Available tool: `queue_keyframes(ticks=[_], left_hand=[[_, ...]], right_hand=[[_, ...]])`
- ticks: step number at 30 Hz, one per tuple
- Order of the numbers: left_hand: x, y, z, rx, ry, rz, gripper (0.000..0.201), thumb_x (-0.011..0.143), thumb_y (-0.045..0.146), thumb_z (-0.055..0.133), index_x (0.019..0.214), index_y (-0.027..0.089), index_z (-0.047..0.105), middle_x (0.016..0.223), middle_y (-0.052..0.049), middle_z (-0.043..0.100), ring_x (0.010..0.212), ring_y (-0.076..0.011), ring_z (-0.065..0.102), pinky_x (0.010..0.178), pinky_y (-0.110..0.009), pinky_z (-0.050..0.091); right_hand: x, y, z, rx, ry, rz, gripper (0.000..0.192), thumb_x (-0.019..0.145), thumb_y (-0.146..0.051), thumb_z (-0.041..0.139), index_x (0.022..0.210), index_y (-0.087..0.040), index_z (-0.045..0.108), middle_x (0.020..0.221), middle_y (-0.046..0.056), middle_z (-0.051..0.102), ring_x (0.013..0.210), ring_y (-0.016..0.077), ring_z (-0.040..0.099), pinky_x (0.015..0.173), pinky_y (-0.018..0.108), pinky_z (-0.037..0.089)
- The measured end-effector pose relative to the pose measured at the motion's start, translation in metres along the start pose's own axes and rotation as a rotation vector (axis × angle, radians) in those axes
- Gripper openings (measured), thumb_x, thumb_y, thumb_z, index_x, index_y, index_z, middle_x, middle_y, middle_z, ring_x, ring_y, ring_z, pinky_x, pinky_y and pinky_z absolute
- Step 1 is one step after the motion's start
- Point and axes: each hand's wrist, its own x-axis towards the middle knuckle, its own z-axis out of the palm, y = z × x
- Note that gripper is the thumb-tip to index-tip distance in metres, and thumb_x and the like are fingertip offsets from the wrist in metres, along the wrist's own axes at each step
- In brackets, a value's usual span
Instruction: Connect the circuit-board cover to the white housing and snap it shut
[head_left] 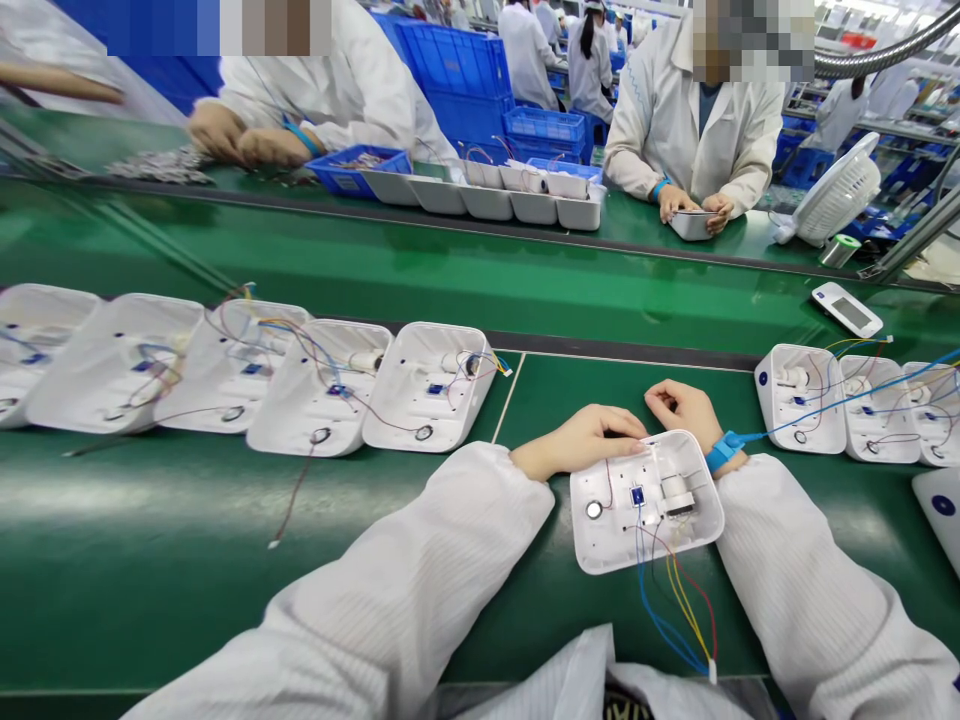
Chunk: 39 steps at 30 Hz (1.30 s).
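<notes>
Five open white plastic housings [427,400] stood frame left, three frame right; one wired white housing [611,535] lay below the right hand [691,412], touching the left hand [589,438], both grips indeterminable.

Stacked blue crates [457,65], tilted white fan [838,192] near a wire spool [839,251], metal hose [885,60]

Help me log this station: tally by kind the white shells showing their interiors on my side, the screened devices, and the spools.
White shells with interiors showing, near side: 9
Screened device: 1
Spool: 1
Total: 11
</notes>
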Motion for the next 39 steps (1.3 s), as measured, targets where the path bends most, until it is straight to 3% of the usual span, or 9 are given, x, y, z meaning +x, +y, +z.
queue_keyframes(ticks=[39], left_hand=[[-0.0004, 0.0057, 0.0033, 0.036, 0.062, -0.031, 0.024, 0.080, 0.038, 0.072, 0.092, 0.017, 0.075, 0.091, -0.006, 0.072, 0.080, -0.0154, 0.063, 0.071, -0.026, 0.048]], right_hand=[[-0.0008, -0.0018, -0.0023, 0.000, -0.013, 0.010, 0.018, 0.086, -0.036, 0.055, 0.080, -0.022, 0.066, 0.074, 0.001, 0.069, 0.066, 0.0163, 0.060, 0.063, 0.029, 0.045]])
